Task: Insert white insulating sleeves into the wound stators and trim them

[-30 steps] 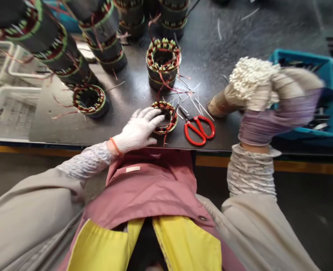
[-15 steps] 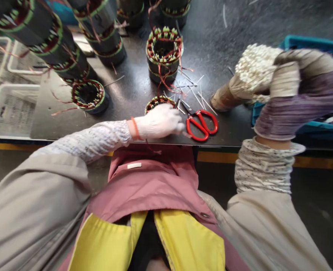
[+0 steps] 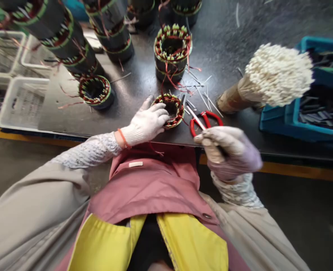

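Note:
My left hand (image 3: 147, 121), in a white glove, rests on a small wound stator (image 3: 172, 109) near the table's front edge, fingers curled over its left rim. My right hand (image 3: 227, 150), in a purplish glove, hovers at the table edge with fingers pinched on a thin white sleeve (image 3: 196, 118) that sticks out toward the stator. Red-handled scissors (image 3: 206, 119) lie on the table just beyond that hand. A bundle of white sleeves (image 3: 276, 73) in a tan wrap leans at the right.
More wound stators stand behind: one (image 3: 172, 52) at centre, one (image 3: 95, 90) to the left, and tall stacks (image 3: 70, 41) at the back. White baskets (image 3: 19, 105) sit left, a blue bin (image 3: 290, 120) right. Loose sleeves (image 3: 200, 88) litter the dark table (image 3: 138, 90).
My right hand has come down from the sleeve bundle to the table edge, now pinching one thin sleeve. My left hand moved back onto the small stator's rim.

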A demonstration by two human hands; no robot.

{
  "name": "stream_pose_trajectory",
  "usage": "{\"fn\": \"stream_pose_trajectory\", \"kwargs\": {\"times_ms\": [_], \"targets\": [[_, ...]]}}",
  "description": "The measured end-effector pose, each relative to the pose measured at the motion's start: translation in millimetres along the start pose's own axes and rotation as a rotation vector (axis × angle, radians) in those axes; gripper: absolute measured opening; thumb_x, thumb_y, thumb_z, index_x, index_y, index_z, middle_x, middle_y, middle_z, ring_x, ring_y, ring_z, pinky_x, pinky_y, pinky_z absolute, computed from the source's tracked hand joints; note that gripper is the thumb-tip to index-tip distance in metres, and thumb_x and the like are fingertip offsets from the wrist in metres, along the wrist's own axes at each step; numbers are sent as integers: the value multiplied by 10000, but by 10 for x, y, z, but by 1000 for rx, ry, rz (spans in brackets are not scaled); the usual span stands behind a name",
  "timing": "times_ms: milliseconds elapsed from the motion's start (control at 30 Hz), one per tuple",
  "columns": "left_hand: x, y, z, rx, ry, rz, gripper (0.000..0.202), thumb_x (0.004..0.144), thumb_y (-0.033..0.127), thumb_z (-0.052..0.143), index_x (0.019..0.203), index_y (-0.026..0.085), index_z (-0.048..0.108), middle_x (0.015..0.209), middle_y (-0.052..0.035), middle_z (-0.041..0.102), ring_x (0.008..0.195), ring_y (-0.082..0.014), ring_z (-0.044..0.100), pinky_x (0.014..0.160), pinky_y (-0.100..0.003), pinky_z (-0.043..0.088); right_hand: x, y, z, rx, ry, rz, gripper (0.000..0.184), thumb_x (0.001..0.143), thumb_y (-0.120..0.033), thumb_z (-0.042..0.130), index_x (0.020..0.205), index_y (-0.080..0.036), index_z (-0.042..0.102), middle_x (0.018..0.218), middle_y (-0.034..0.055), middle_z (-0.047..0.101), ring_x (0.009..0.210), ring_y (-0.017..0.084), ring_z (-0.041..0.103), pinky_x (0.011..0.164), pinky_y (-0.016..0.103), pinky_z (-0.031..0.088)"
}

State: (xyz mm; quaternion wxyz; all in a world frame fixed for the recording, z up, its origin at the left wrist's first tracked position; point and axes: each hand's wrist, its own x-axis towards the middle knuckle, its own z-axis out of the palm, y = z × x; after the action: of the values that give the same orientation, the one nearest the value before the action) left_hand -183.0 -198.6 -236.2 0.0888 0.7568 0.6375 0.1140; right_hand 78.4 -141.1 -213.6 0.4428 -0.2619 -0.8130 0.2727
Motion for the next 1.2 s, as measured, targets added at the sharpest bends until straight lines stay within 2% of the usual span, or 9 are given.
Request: {"fn": "stream_pose_trajectory", "kwargs": {"times_ms": [133, 233, 400, 567, 733, 833, 933, 1033, 1200], "targets": [[139, 19, 72, -99, 54, -37, 246, 807, 282, 735, 1038, 196, 737, 1148, -62, 750, 1148, -260, 662, 1169, -506, 389, -180, -123, 300, 17, 107, -110, 339, 943, -111, 608, 1220, -295, 672, 1098, 25, 752, 824, 144, 773, 725, 257, 667], [99, 62, 144, -128, 113, -66, 178, 888, 319, 673, 1009, 205, 736, 1117, -55, 764, 1095, -246, 688, 1089, -478, 445, -283, -127, 363, 116, -16, -104, 324, 955, -117, 588, 1205, -300, 683, 1110, 34, 760, 931, 164, 771, 791, 276, 671], [13, -5, 92, -55, 51, 36, 423, 876, 244, 628, 1299, 226, 637, 1354, -89, 672, 1322, -300, 578, 1225, -616, 264, -589, -91, 345, 227, -243, -156, 315, 982, -139, 540, 1228, -283, 673, 1169, 71, 753, 1167, 202, 705, 963, 389, 638], [123, -137, 15, -67, 2, 78, 446, 856, 262, 652, 1302, 261, 634, 1159, -43, 750, 1144, -263, 688, 1255, -607, 229, -826, -94, 385, 217, -303, -55, 325, 953, -121, 585, 1210, -298, 675, 1173, 52, 754, 1181, 190, 697, 972, 367, 632], [187, -117, 5, -89, -5, 81, 415, 872, 303, 667, 1282, 245, 649, 1254, -64, 716, 1216, -268, 660, 1244, -556, 303, -873, -28, 481, 218, -270, -5, 341, 937, -95, 594, 1207, -285, 677, 1184, 58, 750, 1164, 178, 703, 982, 348, 622], [163, -114, 31, -130, 6, 74, 413, 876, 312, 666, 1279, 224, 644, 1293, -81, 697, 1253, -271, 640, 1225, -538, 345, -773, 62, 612, 247, -251, 30, 285, 941, -113, 595, 1158, -269, 697, 1153, 60, 760, 1110, 166, 725, 954, 321, 630], [121, -114, 95, -164, 48, 49, 453, 881, 318, 654, 1311, 185, 611, 1348, -113, 665, 1302, -279, 606, 1245, -555, 300, -612, 85, 698, 217, -168, 56, 225, 956, -154, 592, 1109, -261, 716, 1130, 58, 769, 1079, 162, 736, 940, 309, 635], [97, -105, 157, -181, 101, 5, 488, 898, 320, 622, 1360, 173, 564, 1412, -124, 621, 1342, -274, 573, 1269, -561, 243, -563, -7, 631, 197, -110, 44, 291, 942, -124, 597, 1172, -270, 700, 1161, 57, 761, 1111, 180, 727, 933, 327, 643], [156, -90, 146, -173, 18, 20, 451, 908, 343, 617, 1338, 210, 593, 1288, -97, 695, 1241, -281, 636, 1210, -548, 353, -814, -159, 464, 243, -169, 68, 400, 918, -77, 600, 1234, -307, 682, 1182, 40, 756, 1116, 204, 728, 952, 376, 646]]}}
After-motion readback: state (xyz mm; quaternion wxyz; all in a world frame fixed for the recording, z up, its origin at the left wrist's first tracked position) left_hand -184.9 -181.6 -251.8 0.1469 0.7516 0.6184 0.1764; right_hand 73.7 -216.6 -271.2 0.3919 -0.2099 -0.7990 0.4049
